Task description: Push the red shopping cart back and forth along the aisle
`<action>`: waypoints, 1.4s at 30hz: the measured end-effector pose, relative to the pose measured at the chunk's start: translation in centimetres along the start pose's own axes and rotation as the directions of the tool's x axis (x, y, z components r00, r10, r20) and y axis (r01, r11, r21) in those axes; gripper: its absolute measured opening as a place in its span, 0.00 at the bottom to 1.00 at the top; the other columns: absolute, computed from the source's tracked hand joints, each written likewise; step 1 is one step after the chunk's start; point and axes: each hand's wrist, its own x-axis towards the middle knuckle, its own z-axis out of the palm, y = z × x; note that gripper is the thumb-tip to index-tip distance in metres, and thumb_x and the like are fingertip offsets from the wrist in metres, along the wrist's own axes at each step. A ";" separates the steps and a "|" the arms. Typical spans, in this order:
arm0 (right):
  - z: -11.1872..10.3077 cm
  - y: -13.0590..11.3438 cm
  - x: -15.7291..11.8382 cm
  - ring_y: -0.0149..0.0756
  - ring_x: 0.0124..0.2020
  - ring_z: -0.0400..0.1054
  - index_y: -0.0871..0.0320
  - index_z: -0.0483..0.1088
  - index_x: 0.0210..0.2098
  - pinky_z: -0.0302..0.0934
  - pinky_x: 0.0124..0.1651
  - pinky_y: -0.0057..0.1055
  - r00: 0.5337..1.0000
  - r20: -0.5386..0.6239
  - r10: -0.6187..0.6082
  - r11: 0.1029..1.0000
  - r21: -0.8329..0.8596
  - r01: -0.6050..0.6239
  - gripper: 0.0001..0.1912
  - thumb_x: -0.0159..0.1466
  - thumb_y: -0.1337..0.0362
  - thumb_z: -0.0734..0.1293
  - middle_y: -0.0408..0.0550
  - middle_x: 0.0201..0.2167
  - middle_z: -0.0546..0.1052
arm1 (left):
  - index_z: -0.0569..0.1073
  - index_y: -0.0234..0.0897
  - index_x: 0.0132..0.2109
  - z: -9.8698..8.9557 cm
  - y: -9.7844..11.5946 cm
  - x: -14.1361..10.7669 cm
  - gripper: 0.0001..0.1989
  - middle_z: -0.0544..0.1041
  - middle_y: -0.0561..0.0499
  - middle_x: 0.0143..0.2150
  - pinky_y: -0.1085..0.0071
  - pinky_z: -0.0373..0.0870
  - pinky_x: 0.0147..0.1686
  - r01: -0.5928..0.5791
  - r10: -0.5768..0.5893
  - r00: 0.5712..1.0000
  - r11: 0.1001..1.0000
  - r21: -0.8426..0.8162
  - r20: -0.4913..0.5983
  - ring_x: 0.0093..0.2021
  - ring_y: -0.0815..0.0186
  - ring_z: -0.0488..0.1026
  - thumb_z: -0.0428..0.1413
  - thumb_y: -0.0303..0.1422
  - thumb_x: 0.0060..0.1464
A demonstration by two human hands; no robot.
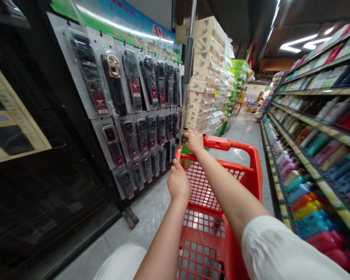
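A red plastic shopping cart (207, 225) with grid walls stands in front of me, and no goods show in its visible part. My left hand (179, 182) is closed on the cart's near left rim. Farther forward, my right hand (193, 140) is closed around a dark part at the cart's left front corner, beside the end of the red handlebar (218, 142). A thin upright metal pole with a grey sleeve (188, 58) rises above that corner. Whether the pole is fixed to the cart I cannot tell. My right forearm crosses over the basket.
Packaged belts (131, 79) hang on a rack at my left, whose foot (130, 217) juts onto the floor. Past it stand stacked cream packs (205, 70) and green packs (239, 74). Shelves of bottles (317, 128) line the right. A grey tiled aisle (245, 124) runs ahead between them.
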 end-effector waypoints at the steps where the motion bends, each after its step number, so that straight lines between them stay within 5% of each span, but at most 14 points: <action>1: 0.3 -0.5 -0.5 0.42 0.52 0.65 0.47 0.72 0.54 0.58 0.51 0.36 1.000 -0.011 0.002 1.000 0.024 -0.002 0.23 0.64 0.70 0.57 0.46 0.52 0.73 | 0.58 0.24 0.66 0.0 0.0 0.0 0.26 0.75 0.38 0.41 0.73 0.73 0.30 0.001 -0.001 1.000 1.000 -0.004 0.004 0.33 0.64 0.79 0.40 0.20 0.61; 9: -0.2 -3.3 -4.1 0.43 0.48 0.68 0.50 0.65 0.61 0.62 0.48 0.35 0.997 0.050 0.061 0.998 0.026 -0.063 0.27 0.63 0.69 0.58 0.51 0.50 0.74 | 0.56 0.22 0.67 -1.0 -0.8 -0.1 0.27 0.76 0.36 0.43 0.71 0.74 0.31 0.010 -0.009 1.000 1.000 -0.020 0.016 0.35 0.61 0.79 0.41 0.20 0.60; 17: -2.1 -4.9 -6.8 0.42 0.49 0.68 0.45 0.69 0.57 0.61 0.46 0.34 0.973 0.151 -0.174 0.982 0.095 0.161 0.24 0.64 0.67 0.59 0.46 0.51 0.74 | 0.61 0.23 0.62 -2.4 -3.3 -0.2 0.24 0.78 0.35 0.45 0.69 0.74 0.38 0.119 -0.112 0.991 0.987 -0.109 0.068 0.44 0.57 0.79 0.44 0.22 0.59; 23: -1.4 -7.7 -8.0 0.42 0.48 0.66 0.43 0.62 0.63 0.61 0.46 0.35 0.979 0.134 -0.153 0.988 0.028 0.151 0.26 0.66 0.67 0.56 0.49 0.55 0.70 | 0.69 0.31 0.52 -3.3 -5.2 -0.1 0.15 0.80 0.40 0.43 0.67 0.72 0.41 0.187 -0.169 0.981 0.956 -0.228 0.097 0.45 0.56 0.79 0.45 0.25 0.60; 29: -2.7 -8.7 -7.2 0.40 0.47 0.67 0.41 0.68 0.59 0.60 0.46 0.33 0.887 0.259 -0.383 0.923 0.071 0.378 0.22 0.67 0.62 0.58 0.46 0.51 0.72 | 0.70 0.33 0.49 -3.7 -6.6 0.0 0.13 0.80 0.39 0.42 0.65 0.72 0.40 0.250 -0.233 0.968 0.939 -0.238 0.096 0.45 0.53 0.78 0.44 0.29 0.62; 35: -2.1 -10.3 -5.7 0.43 0.47 0.67 0.42 0.68 0.59 0.60 0.43 0.35 0.962 0.186 -0.202 0.979 0.013 0.203 0.22 0.70 0.62 0.55 0.49 0.51 0.72 | 0.67 0.31 0.54 -4.1 -6.9 -0.1 0.17 0.80 0.39 0.43 0.66 0.72 0.40 0.261 -0.244 0.965 0.934 -0.246 0.096 0.45 0.55 0.79 0.46 0.25 0.58; 40: -2.1 -9.0 -7.5 0.40 0.48 0.67 0.41 0.67 0.59 0.60 0.47 0.33 0.901 0.237 -0.363 0.931 0.121 0.343 0.23 0.66 0.63 0.59 0.46 0.50 0.73 | 0.53 0.23 0.65 -4.4 -7.5 -0.1 0.30 0.80 0.35 0.43 0.64 0.72 0.39 0.286 -0.278 0.958 0.926 -0.246 0.066 0.44 0.53 0.79 0.48 0.26 0.57; 42: -2.3 -7.5 -8.1 0.41 0.50 0.66 0.42 0.65 0.60 0.60 0.49 0.34 0.942 0.183 -0.281 0.959 0.083 0.270 0.26 0.64 0.66 0.59 0.47 0.52 0.71 | 0.54 0.24 0.66 -4.5 -7.9 0.1 0.30 0.80 0.35 0.44 0.64 0.72 0.39 0.287 -0.276 0.958 0.929 -0.232 0.082 0.44 0.53 0.79 0.48 0.26 0.57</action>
